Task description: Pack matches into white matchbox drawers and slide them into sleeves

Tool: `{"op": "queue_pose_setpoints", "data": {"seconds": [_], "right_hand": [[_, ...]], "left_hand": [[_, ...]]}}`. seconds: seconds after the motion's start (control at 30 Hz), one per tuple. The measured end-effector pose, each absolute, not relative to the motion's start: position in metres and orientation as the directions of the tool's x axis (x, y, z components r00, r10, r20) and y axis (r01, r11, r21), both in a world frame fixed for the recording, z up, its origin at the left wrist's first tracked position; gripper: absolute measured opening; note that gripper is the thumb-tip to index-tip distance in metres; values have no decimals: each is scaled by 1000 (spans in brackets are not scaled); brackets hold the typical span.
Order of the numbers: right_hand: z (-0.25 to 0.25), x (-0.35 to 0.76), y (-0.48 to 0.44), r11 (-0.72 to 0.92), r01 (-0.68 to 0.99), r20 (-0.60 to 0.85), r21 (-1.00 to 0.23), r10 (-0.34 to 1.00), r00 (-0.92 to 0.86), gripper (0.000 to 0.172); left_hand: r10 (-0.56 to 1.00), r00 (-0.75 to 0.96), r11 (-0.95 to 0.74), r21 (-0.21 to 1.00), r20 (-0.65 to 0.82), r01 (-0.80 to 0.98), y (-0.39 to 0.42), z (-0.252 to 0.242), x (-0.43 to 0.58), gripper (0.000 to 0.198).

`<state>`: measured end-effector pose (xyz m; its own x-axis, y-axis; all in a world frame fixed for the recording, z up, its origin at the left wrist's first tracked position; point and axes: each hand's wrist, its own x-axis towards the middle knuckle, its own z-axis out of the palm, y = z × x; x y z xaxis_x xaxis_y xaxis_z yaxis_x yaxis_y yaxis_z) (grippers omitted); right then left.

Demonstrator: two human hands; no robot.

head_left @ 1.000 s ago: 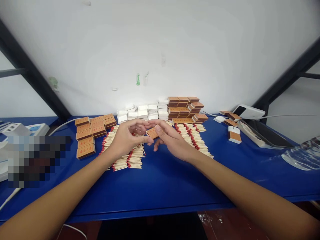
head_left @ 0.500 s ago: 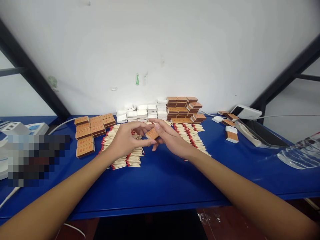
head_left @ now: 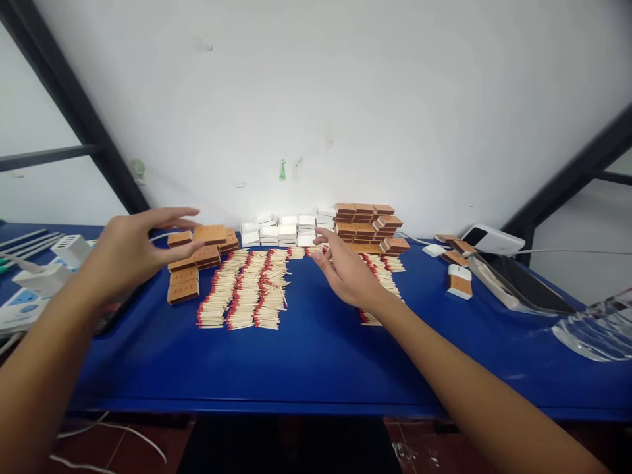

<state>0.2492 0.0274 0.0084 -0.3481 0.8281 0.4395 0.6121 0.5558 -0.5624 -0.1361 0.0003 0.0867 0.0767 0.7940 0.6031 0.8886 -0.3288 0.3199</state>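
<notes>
My left hand [head_left: 141, 247] is at the left, over a group of orange matchboxes [head_left: 184, 291]. Its thumb and fingers are apart around the left end of a matchbox [head_left: 210, 234] lying on top of that group. The thumb tip is close to this box; whether it touches I cannot tell. My right hand [head_left: 348, 271] hovers over the middle with its fingers loosely apart and nothing in them. Rows of red-tipped matches [head_left: 244, 289] lie left of it, and more matches [head_left: 378, 316] are partly hidden behind it.
White matchbox trays [head_left: 287, 232] are piled against the wall, beside stacked orange matchboxes [head_left: 363, 232]. On the right are a white power bank [head_left: 494, 239], a dark flat device [head_left: 526, 280] and clear plastic [head_left: 595, 329]. A power strip [head_left: 44, 280] with plugs lies at the left.
My left hand has moved left from the middle to the matchbox group. The matchbox both hands were at now lies on that group. My right hand has moved slightly right and is free.
</notes>
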Motion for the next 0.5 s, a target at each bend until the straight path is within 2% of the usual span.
{"op": "queue_pose_setpoints", "data": {"seconds": [0.1, 0.2, 0.37, 0.5], "right_hand": [[10, 250, 28, 553, 648, 452, -524, 825, -339, 66], [9, 249, 30, 559, 656, 467, -506, 818, -337, 64], [4, 251, 35, 550, 672, 459, -496, 823, -335, 61], [2, 254, 39, 555, 674, 461, -488, 819, -342, 60]], "left_hand": [[835, -46, -145, 300, 548, 943, -13, 72, -175, 62], [833, -93, -100, 313, 545, 945, -6, 59, -199, 55], [850, -35, -190, 368, 526, 910, 36, 54, -209, 57], [861, 0, -248, 419, 508, 874, 71, 58, -201, 67]]}}
